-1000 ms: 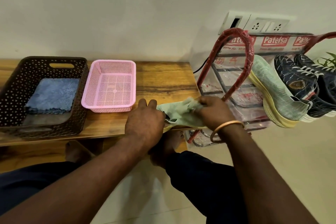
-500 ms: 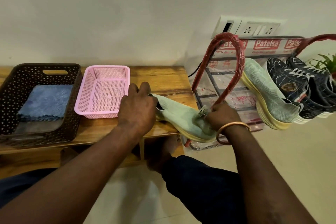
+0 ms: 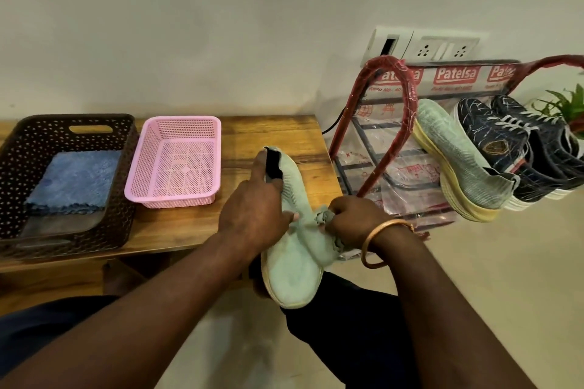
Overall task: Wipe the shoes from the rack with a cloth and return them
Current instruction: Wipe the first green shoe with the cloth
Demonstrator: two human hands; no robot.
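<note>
Gripping the pale green shoe (image 3: 294, 265) by its middle, the left hand (image 3: 252, 215) lays one finger straight up beside the heel opening. The right hand (image 3: 354, 218) curls its fingers (image 3: 339, 205) tight on a bunched cloth (image 3: 325, 217) pressed on the shoe's side. The shoe hangs over the front edge of the counter (image 3: 268, 136), heel far, toe pointing near and down
</note>
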